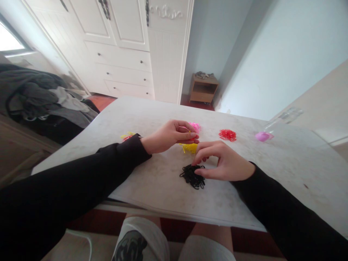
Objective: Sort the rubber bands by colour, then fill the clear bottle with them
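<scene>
Over the white table (152, 195), poises right hand (224, 159) and left hand (167, 135), with the former narrowly parted at the black band pile (192, 179) toward the near edge, short of the farther red pile (227, 135), and the latter pinching a tiny red piece (195, 137).

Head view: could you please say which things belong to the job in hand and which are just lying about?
Apparently the job: black pile at the right hand, yellow pile, pink pile, red pile.

Apparently lying about: clothes heap, wooden cabinet, possibly the clear container.
</scene>
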{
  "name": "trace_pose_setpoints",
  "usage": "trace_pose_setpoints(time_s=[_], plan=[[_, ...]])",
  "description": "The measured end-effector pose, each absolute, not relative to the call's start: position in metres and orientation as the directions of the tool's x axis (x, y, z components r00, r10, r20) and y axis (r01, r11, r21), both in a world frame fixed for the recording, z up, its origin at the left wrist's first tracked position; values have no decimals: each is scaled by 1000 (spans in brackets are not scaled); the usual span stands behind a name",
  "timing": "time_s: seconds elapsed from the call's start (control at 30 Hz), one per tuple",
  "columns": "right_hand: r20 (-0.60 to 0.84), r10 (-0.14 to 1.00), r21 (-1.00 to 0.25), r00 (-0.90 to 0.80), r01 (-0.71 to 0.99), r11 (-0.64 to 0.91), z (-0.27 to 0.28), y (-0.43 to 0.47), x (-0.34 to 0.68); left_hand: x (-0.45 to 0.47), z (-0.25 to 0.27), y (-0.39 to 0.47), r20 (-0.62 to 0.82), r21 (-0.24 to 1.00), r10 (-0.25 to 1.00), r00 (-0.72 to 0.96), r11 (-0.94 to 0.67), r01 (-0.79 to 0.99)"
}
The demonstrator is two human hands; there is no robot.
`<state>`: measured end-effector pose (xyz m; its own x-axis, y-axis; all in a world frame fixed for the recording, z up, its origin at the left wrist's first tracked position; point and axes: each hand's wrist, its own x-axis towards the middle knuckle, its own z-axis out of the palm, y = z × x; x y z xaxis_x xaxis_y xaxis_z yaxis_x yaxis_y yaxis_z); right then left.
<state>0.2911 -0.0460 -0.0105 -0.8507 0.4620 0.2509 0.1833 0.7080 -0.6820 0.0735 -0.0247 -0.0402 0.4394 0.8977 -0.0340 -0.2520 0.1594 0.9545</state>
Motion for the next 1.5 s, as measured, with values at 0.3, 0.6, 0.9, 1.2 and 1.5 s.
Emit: trace_pose_setpoints(time_s=[0.3, 0.6, 0.9, 1.2, 1.5], plan=[[524, 684, -541, -507, 422, 727, -14, -39, 290, 73, -41, -26, -49, 960, 859, 509, 181, -213], [518, 682, -512, -517, 451, 731, -20, -36, 289, 74, -40, -28, -26, 963, 840, 542, 166, -211], [535, 660, -495, -527, 437, 751, -19, -38, 288, 75, -42, -29, -47, 947, 834, 549, 213, -243], [587, 673, -478, -450, 479, 737, -11, -39, 292, 72, -39, -23, 7, 974, 915, 404, 86, -211], [619, 691, -482, -375, 513, 710, -9, -36, 296, 68, -40, -17, 297, 881, 898, 324, -389, 269]])
